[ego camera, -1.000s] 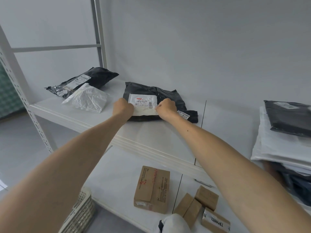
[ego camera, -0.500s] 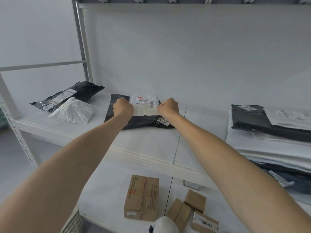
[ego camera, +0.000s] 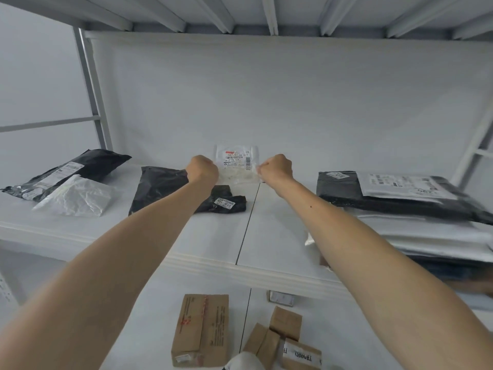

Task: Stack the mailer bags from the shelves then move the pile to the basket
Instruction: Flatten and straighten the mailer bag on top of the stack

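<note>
grip closed on both sides: left hand (ego camera: 202, 169) and right hand (ego camera: 276, 168) curled into fists, each pinching one side edge of a small white bag (ego camera: 237, 164), held up in the air just above and behind the flat black bag (ego camera: 160, 188) on the shelf (ego camera: 266, 236). left of the black bag, a crumpled white bag (ego camera: 77, 198) touching a long dark bag (ego camera: 88, 165). right of it, a stacked pile (ego camera: 400, 201) of bags. below it, cardboard boxes (ego camera: 202, 329).

A white shelf (ego camera: 266, 236) carries the bags. Just beneath the fingers of the left hand (ego camera: 202, 169) lies a crumpled black bag (ego camera: 165, 190). Far to their left, a second black bag (ego camera: 88, 166) touches a white bag (ego camera: 77, 200). Right of the right hand (ego camera: 276, 168) sits a pile of bags (ego camera: 416, 220). Well below the fingers, a lower shelf (ego camera: 234, 311) holds brown boxes (ego camera: 200, 329).
</note>
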